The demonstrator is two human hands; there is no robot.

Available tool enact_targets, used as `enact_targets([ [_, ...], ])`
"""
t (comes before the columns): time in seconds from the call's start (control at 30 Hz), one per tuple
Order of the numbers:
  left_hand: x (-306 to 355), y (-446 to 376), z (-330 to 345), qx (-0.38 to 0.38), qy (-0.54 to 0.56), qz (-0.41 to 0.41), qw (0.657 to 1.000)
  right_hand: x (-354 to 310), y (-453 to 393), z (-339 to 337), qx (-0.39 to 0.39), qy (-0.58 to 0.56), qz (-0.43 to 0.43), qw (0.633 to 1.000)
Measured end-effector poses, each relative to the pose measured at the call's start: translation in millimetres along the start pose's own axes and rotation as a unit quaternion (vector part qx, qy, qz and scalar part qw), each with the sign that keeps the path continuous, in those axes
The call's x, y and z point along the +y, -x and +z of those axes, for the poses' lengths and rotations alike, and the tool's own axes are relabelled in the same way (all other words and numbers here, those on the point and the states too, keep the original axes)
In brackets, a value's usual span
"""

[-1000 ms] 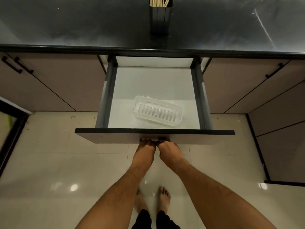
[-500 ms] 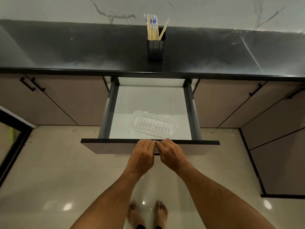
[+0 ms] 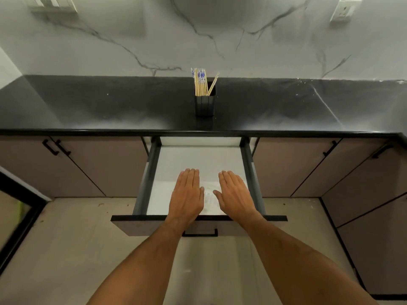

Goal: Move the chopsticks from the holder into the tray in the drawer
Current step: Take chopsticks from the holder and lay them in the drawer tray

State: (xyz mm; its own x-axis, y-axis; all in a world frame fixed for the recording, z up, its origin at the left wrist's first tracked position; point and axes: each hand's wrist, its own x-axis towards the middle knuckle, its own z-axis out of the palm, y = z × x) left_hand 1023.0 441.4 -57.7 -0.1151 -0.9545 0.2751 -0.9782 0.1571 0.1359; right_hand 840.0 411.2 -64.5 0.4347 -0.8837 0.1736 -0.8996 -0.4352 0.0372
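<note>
Marble-veined wall [image 3: 220, 36] behind a black counter [image 3: 110, 106]; brown cabinet doors [image 3: 99, 168] below, pale tiled floor [image 3: 66, 249]. One dark holder [image 3: 204, 104] standing upright mid-counter, chopsticks [image 3: 200, 82] bundled in it, one stick leaning right. One drawer [image 3: 143, 183] pulled open beneath, white inside, black handle [image 3: 200, 234] on its front. One clear tray [image 3: 208, 198] on the drawer floor, mostly covered by my hands, only a strip showing between them. My left hand [image 3: 187, 194] and my right hand [image 3: 236, 194]: both flat, palms down, fingers straight and together, grasping nothing, poised side by side over the tray; whether they touch it I cannot tell.
</note>
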Motion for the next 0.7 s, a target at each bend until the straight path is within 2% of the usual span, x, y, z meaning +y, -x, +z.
enact_targets([
  [0.3,2.9,-91.0,-45.2,0.039,0.029,-0.032,0.998,37.9,-69.3,-57.0,0.043,-0.009,0.031,0.999],
  [0.7,-28.1,-208.2,-63.1,0.099,-0.033,0.005,0.995,73.6,-188.5,-82.6,0.092,-0.003,0.033,0.995],
])
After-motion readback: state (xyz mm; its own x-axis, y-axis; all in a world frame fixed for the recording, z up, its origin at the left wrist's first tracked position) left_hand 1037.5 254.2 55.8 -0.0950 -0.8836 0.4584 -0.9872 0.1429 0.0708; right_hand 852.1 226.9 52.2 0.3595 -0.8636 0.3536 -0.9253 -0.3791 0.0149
